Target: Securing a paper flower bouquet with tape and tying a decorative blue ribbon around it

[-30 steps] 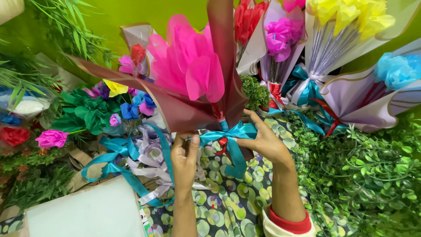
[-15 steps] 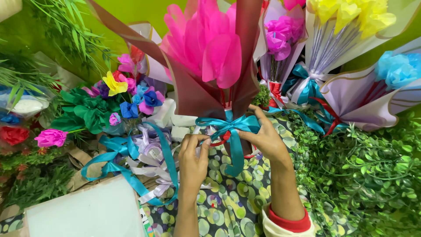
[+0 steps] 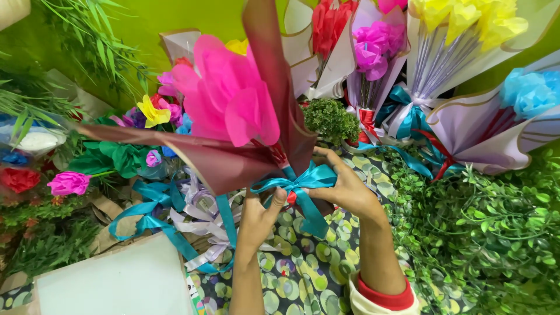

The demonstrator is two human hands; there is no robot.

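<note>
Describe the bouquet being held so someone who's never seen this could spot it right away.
Among the bouquets leaning on the green wall, find the two hands at bottom centre. The left hand and right hand grip the held bouquet at its teal bow. Only it has dark maroon wrapping around big hot-pink paper petals; its neighbours wear pale wraps.

The right arm (image 3: pixel 378 251) wears a cream sleeve with a red cuff; the left arm (image 3: pixel 248 280) is bare.

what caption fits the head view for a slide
Both hands, left hand and right hand, at the teal bow on a pink paper-flower bouquet.
</note>
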